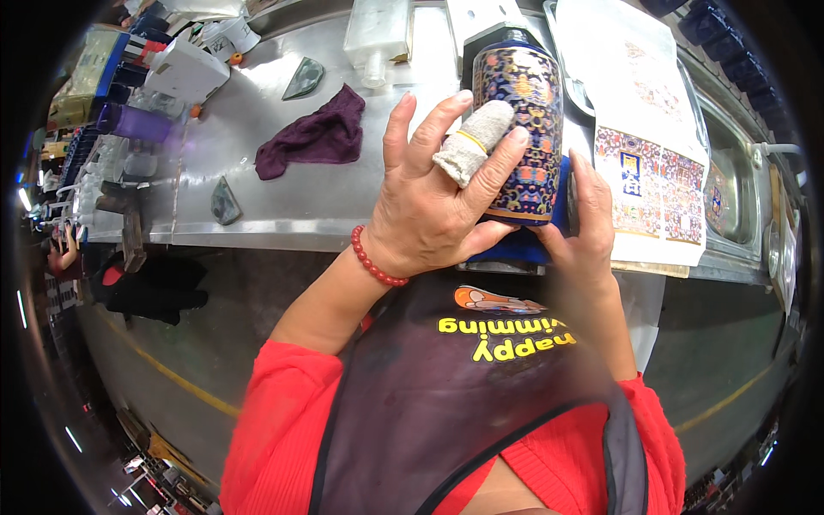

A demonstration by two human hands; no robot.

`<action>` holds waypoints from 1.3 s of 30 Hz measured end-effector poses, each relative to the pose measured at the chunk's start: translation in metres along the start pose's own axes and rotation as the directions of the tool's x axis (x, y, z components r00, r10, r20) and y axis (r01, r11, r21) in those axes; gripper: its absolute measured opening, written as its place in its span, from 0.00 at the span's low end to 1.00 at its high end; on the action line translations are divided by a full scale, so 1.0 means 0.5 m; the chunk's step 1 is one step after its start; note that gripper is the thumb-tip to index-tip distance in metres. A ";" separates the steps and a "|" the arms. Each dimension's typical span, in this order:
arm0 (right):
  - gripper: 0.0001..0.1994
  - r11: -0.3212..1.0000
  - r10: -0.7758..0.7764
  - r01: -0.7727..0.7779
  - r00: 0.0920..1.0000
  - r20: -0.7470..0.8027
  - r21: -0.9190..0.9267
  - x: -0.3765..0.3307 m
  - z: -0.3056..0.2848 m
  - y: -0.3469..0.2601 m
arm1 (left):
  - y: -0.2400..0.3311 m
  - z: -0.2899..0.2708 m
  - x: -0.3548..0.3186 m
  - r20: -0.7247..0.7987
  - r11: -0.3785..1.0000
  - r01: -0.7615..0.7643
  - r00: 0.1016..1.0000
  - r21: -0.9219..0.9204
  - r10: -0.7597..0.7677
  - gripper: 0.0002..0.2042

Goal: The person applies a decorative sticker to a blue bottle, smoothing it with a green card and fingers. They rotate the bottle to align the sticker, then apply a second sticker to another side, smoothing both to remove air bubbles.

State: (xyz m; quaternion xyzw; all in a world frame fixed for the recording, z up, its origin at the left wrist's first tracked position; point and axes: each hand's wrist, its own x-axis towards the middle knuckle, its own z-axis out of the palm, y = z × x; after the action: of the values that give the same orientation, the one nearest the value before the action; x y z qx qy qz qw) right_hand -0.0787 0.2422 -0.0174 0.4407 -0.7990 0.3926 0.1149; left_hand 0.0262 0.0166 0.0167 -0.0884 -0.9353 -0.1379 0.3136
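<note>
A dark blue bottle [520, 129] with a dense multicolored floral pattern lies with its neck away from me, over a dark blue support. My left hand [433, 193] is spread across its left side. A grey fabric finger cover [475, 142] with a yellow band sits on one finger, pressed against the bottle's surface. Red beads circle that wrist. Around the bottle's base and right side, my right hand [588, 219] steadies it, the thumb at the bottom edge. Patterned printed sheets [652, 184] on white paper rest just right of the bottle.
On the metal worktable [232, 146] lie a crumpled purple cloth [318, 137] and two dark green scraper-like pieces, one [304, 78] farther back. A clear bottle [378, 39] is at the back. A sink [738, 193] is at the right; boxes and a purple bottle [135, 122] crowd the left.
</note>
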 end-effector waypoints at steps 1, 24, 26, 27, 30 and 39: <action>0.44 1.000 -0.002 0.002 1.000 0.007 0.005 -0.002 -0.002 -0.001 | 0.001 0.002 0.002 0.021 1.000 0.004 1.000 -0.010 -0.004 0.46; 0.39 0.998 -0.055 0.055 0.998 0.020 0.021 -0.003 -0.010 -0.005 | 0.001 0.020 -0.008 -0.002 0.995 0.098 0.995 -0.022 -0.098 0.48; 0.36 0.995 -0.081 0.081 0.997 0.009 0.062 0.002 -0.014 -0.010 | 0.002 0.024 -0.004 -0.014 0.993 0.103 0.994 -0.055 -0.104 0.49; 0.33 0.993 -0.109 0.109 0.994 -0.011 0.052 0.004 -0.016 -0.015 | 0.002 0.026 -0.004 -0.032 0.992 0.104 0.994 -0.067 -0.106 0.50; 0.25 0.978 -0.208 0.208 0.977 -0.044 0.007 0.008 -0.020 -0.032 | 0.001 0.030 -0.007 -0.063 0.991 0.104 0.992 -0.083 -0.110 0.51; 0.19 0.955 -0.283 0.281 0.959 -0.007 -0.097 0.010 -0.034 -0.055 | 0.002 0.027 -0.009 0.026 0.984 0.139 0.990 -0.110 -0.137 0.52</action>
State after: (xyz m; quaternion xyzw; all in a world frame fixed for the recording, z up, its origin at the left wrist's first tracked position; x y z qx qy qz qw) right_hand -0.0624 0.2434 0.0112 0.5400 -0.7446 0.3383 0.1989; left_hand 0.0221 0.0214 0.0038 -0.0420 -0.9328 -0.2107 0.2894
